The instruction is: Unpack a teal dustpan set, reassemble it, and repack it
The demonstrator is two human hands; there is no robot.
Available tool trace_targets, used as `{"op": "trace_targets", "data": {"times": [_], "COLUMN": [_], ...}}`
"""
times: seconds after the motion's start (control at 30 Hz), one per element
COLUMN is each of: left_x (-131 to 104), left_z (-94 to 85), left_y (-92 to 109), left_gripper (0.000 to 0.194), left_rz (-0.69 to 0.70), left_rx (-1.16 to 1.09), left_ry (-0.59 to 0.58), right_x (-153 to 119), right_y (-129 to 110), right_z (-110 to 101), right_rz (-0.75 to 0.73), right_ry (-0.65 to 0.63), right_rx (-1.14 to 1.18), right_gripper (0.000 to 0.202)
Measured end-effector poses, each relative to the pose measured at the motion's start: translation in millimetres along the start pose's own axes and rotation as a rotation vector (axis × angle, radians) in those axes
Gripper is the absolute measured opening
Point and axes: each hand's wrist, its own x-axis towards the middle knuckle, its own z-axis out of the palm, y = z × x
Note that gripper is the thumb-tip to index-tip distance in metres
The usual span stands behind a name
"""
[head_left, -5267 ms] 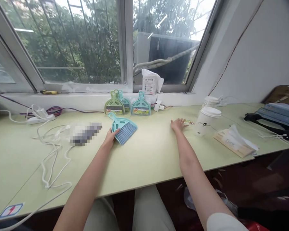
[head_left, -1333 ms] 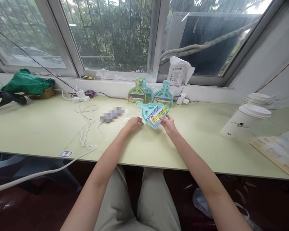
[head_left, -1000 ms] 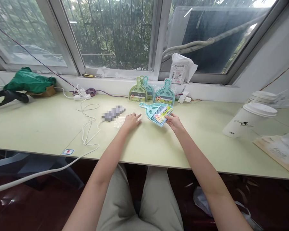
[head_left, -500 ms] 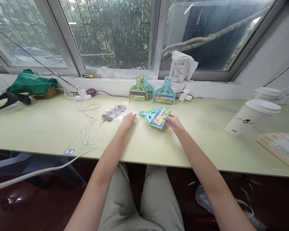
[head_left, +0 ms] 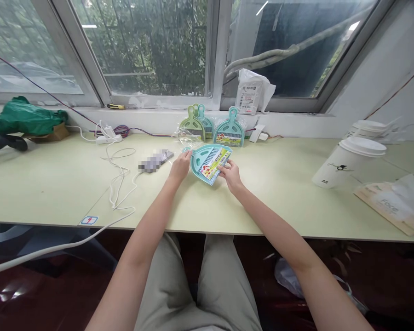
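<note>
A light-blue mini dustpan (head_left: 198, 158) with a brush nested in it is held above the table in front of me. A printed card (head_left: 214, 164) in yellow and white covers part of the bristles. My left hand (head_left: 180, 168) has its fingers closed around the handle end. At the wide edge, my right hand (head_left: 232, 177) pinches the card and dustpan, thumb over the front. Clear plastic wrap (head_left: 190, 138) lies just beyond the handle. Against the sill stand a green dustpan set (head_left: 192, 123) and a blue dustpan set (head_left: 230, 126), with more behind the green one.
A phone-like device (head_left: 155, 162), partly blurred out, lies left on a white cable (head_left: 115, 184). A power strip (head_left: 108, 137) and green bag (head_left: 27, 117) are farther left. Right are a white paper cup (head_left: 348, 161) and a tissue pack (head_left: 389, 207). A wrapped box (head_left: 249, 97) sits on the sill.
My left hand has moved from beside the dustpan onto its handle. The dustpan has shifted left with my right hand. The clear wrap now lies farther back, by the green set.
</note>
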Motion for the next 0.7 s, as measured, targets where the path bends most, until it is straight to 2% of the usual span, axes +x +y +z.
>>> {"op": "trace_targets", "data": {"times": [0.2,0.27,0.33,0.4,0.43,0.47,0.5,0.57,0.63,0.7], "left_x": [-2,-4,-5,-4,-2,0,3,9,12,11], "left_z": [-4.6,-8.8,-13.1,-16.0,-16.6,-16.6,-16.1,-13.9,-11.1,-8.9], "left_y": [20,27,32,34,33,32,31,29,31,37], "left_gripper": [0.051,0.048,0.053,0.071,0.079,0.083,0.082,0.074,0.069,0.067], "left_rz": [0.202,0.238,0.124,-0.143,-0.295,-0.424,-0.513,-0.554,-0.459,-0.355], "left_rx": [-0.177,-0.246,-0.323,-0.443,-0.537,-0.668,-0.836,-1.223,-1.524,-1.665], "left_ry": [0.112,0.186,0.366,0.608,0.696,0.724,0.676,0.399,0.084,-0.076], "right_x": [0,-2,-4,-6,-6,-6,-6,-6,-5,-5], "right_y": [4,3,0,-4,-6,-9,-11,-14,-15,-15], "right_z": [4,5,6,6,6,6,6,5,5,6], "right_rz": [-0.151,-0.2,-0.236,-0.264,-0.275,-0.283,-0.288,-0.287,-0.273,-0.251], "right_ry": [0.006,0.021,0.034,0.061,0.073,0.084,0.09,0.088,0.065,0.025], "right_rx": [0.052,0.07,0.097,0.145,0.174,0.201,0.224,0.247,0.231,0.194], "right_gripper": [0.047,0.051,0.053,0.053,0.053,0.054,0.054,0.054,0.05,0.044]}}
